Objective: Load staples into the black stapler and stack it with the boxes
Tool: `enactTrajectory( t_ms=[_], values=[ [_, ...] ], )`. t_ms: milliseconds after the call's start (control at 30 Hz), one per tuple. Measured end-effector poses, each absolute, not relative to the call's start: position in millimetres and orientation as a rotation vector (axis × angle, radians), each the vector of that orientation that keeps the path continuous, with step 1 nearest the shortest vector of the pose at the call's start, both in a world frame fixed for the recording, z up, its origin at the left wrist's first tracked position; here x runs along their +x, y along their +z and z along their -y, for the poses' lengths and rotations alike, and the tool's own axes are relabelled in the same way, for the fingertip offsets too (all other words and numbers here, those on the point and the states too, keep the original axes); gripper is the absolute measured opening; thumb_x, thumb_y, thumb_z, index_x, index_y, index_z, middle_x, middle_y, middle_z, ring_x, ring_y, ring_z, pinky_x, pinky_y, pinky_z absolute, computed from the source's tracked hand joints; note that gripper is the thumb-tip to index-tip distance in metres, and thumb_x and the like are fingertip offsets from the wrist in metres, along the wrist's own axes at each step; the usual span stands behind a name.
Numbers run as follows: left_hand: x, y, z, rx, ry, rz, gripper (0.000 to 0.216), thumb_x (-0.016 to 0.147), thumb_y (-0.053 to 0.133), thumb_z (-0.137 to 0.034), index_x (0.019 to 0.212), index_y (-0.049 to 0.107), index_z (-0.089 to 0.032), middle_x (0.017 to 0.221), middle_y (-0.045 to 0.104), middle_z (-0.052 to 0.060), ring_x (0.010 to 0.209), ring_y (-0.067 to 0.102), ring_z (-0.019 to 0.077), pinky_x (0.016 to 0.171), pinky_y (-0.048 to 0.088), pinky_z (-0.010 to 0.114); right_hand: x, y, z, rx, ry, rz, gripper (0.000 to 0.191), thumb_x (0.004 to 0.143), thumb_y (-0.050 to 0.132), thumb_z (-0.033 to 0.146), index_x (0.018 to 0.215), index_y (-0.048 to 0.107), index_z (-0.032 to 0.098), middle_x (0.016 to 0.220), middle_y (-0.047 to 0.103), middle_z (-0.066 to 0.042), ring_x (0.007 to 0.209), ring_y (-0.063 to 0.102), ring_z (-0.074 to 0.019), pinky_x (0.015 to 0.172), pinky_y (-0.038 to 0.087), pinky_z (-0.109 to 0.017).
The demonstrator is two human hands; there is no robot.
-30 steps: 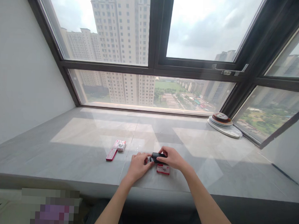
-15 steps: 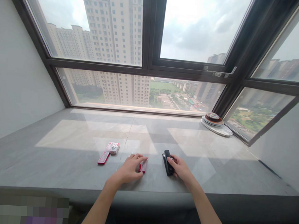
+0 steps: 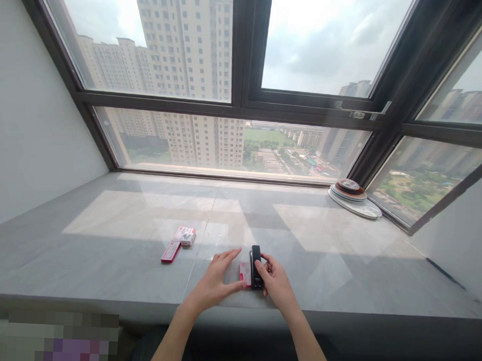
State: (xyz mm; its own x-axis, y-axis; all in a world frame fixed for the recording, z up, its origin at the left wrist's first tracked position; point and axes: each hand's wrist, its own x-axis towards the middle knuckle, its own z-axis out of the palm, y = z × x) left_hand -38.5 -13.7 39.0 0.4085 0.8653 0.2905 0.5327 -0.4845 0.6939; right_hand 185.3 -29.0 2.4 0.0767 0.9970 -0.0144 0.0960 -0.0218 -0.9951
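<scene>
A black stapler [image 3: 256, 267] is held in my right hand [image 3: 275, 279], thumb on top and fingers along its right side. Right beside it, on the left, is a small red-and-white box [image 3: 244, 274], partly covered by the stapler. My left hand [image 3: 216, 279] is at the left of this box, thumb and fingers spread apart. The thumb tip reaches the near end of the box; whether it presses on it I cannot tell. Farther left lie a flat red-and-white box [image 3: 170, 251] and a small white box [image 3: 188, 236], which rests against another red-and-white box [image 3: 179, 233].
The grey stone sill [image 3: 111, 260] spans the view, its front edge just below my hands. A stack of plates [image 3: 355, 198] stands in the far right corner by the dark window frame [image 3: 301, 112]. White walls close off both sides.
My right hand has brought the stapler left, up against the red-and-white box. My left hand has shifted slightly right, its thumb and fingers wider apart.
</scene>
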Motion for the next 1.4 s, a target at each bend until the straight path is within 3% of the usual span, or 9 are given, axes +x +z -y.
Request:
enactTrajectory(
  t_ms=[100, 233, 467, 567, 700, 800, 1000, 1267, 1400],
  values=[
    [-83.3, 39.2, 5.3, 2.008, 1.139, -1.811, 0.041, 0.095, 0.054, -0.046, 0.132, 0.061, -0.030, 0.134, 0.056, 0.009, 0.127, 0.048, 0.0312, 0.108, 0.039, 0.047, 185.4, 2.1, 31.7, -1.348, 1.092, 1.205, 0.059, 0.090, 0.059, 0.065, 0.128, 0.059, 0.020, 0.071, 0.050, 0.006, 0.036, 0.046, -0.0082, 0.032, 0.038, -0.022],
    [-152.3, 28.9, -7.1, 1.637, 0.967, -2.545, 0.057, 0.091, 0.054, -0.051, 0.139, 0.053, -0.021, 0.133, 0.053, 0.018, 0.122, 0.046, 0.0407, 0.099, 0.040, 0.055, 186.8, 0.9, 31.5, -1.360, 1.092, 1.219, 0.058, 0.090, 0.058, 0.065, 0.126, 0.059, 0.020, 0.070, 0.049, 0.007, 0.035, 0.047, -0.0088, 0.032, 0.037, -0.023],
    [-170.7, 37.9, 15.0, 2.080, 0.418, -1.815, 0.074, 0.079, 0.068, -0.058, 0.146, 0.048, -0.034, 0.114, 0.062, 0.005, 0.111, 0.058, 0.0299, 0.094, 0.044, 0.038, 188.9, -2.7, 27.9, -1.375, 1.119, 1.228, 0.058, 0.090, 0.057, 0.065, 0.127, 0.059, 0.020, 0.066, 0.048, 0.008, 0.035, 0.048, -0.0099, 0.033, 0.039, -0.023],
    [-146.3, 49.7, 23.9, 2.060, 0.412, -1.487, 0.076, 0.071, 0.077, -0.053, 0.140, 0.051, -0.035, 0.116, 0.063, 0.003, 0.106, 0.062, 0.0267, 0.090, 0.047, 0.034, 188.4, -3.7, 27.7, -1.370, 1.128, 1.223, 0.059, 0.089, 0.058, 0.066, 0.126, 0.059, 0.020, 0.065, 0.048, 0.008, 0.036, 0.048, -0.0101, 0.033, 0.040, -0.023],
    [-95.8, 55.5, 20.4, 2.088, 0.562, -1.463, 0.060, 0.064, 0.083, -0.057, 0.114, 0.063, -0.030, 0.105, 0.063, 0.002, 0.092, 0.063, 0.0240, 0.078, 0.048, 0.032, 187.4, -3.6, 27.4, -1.357, 1.142, 1.206, 0.060, 0.088, 0.059, 0.067, 0.125, 0.059, 0.019, 0.064, 0.046, 0.008, 0.037, 0.048, -0.0100, 0.033, 0.041, -0.023],
    [-52.2, 54.6, 12.5, 2.186, 0.721, -1.393, 0.057, 0.063, 0.084, -0.060, 0.105, 0.065, -0.027, 0.107, 0.061, 0.004, 0.096, 0.061, 0.0250, 0.081, 0.047, 0.035, 187.3, -2.2, 27.4, -1.358, 1.130, 1.209, 0.062, 0.087, 0.060, 0.068, 0.125, 0.059, 0.018, 0.065, 0.047, 0.008, 0.037, 0.048, -0.0099, 0.033, 0.041, -0.023],
    [-11.6, 47.5, -1.9, 2.337, 0.724, -1.062, 0.065, 0.062, 0.088, -0.057, 0.114, 0.065, -0.027, 0.106, 0.064, 0.005, 0.102, 0.057, 0.0276, 0.085, 0.046, 0.037, 189.0, -1.3, 29.0, -1.333, 1.167, 1.221, 0.061, 0.088, 0.059, 0.068, 0.121, 0.061, 0.018, 0.065, 0.050, 0.007, 0.037, 0.048, -0.0097, 0.034, 0.041, -0.023],
    [-0.9, 31.8, 6.6, 2.489, 0.714, -1.184, 0.082, 0.056, 0.086, -0.071, 0.120, 0.063, -0.024, 0.105, 0.064, 0.008, 0.100, 0.057, 0.0320, 0.086, 0.044, 0.042, 187.3, 0.6, 28.9, -1.296, 1.195, 1.201, 0.063, 0.086, 0.060, 0.069, 0.122, 0.060, 0.017, 0.061, 0.050, 0.008, 0.036, 0.049, -0.0105, 0.035, 0.043, -0.023],
    [-13.3, 43.3, 11.5, 2.481, 0.774, -1.142, 0.087, 0.073, 0.074, -0.072, 0.145, 0.049, -0.030, 0.131, 0.061, 0.010, 0.119, 0.053, 0.0325, 0.101, 0.041, 0.044, 186.1, 1.5, 29.6, -1.321, 1.177, 1.199, 0.062, 0.086, 0.060, 0.069, 0.122, 0.060, 0.018, 0.064, 0.051, 0.008, 0.036, 0.049, -0.0105, 0.034, 0.043, -0.024]
  ],
)
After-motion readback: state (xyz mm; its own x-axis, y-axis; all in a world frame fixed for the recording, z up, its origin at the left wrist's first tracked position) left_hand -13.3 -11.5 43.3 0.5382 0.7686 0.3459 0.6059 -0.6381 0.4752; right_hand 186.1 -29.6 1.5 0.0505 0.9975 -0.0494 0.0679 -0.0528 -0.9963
